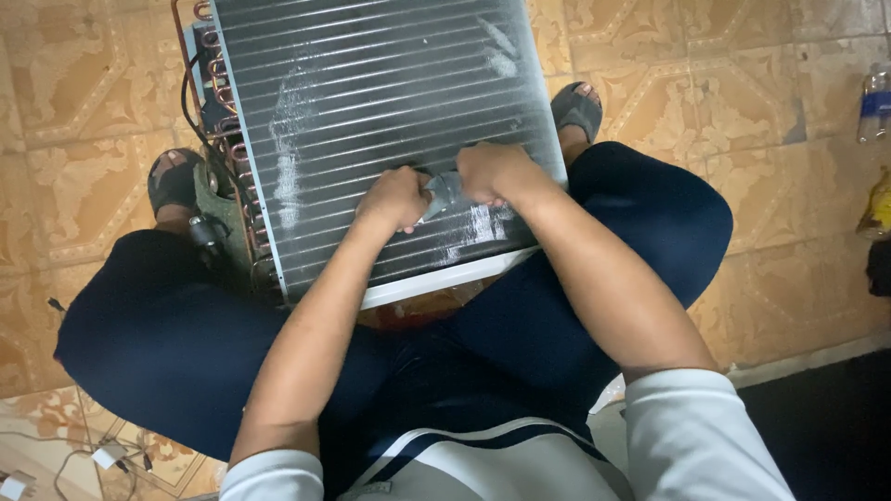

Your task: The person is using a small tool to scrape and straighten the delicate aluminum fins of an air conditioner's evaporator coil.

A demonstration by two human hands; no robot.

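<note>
At the far left, thin white cables (93,456) are trailing across the patterned floor tiles (74,111), running out of sight at the bottom edge. The person is sitting on the floor with knees spread, and a sandalled foot (173,181) is showing beside the copper tubing (215,83) that is looping down the left side of a finned coil unit (371,102). The unit is leaning back against the legs, tilted toward the person, which seems to be keeping its face within easy reach of both arms. Pale scuffed streaks are running across the fins, one long patch left of centre and smaller ones near the hands.

The left hand (394,197) is curling closed, pressing against the fins, and the right hand (490,172) is closing just beside it. Between them they are gripping a small greyish object (444,193) that is resting on the lower middle of the coil face. Most of it is buried under the fingers, so I cannot tell what it is.

Further right, the other foot (575,109) is peeking out behind the unit's corner. At the right edge a plastic bottle (873,102) is standing, cut off by the frame, with a yellowish thing below it too cropped to identify. The unit's top is also running out of view.
</note>
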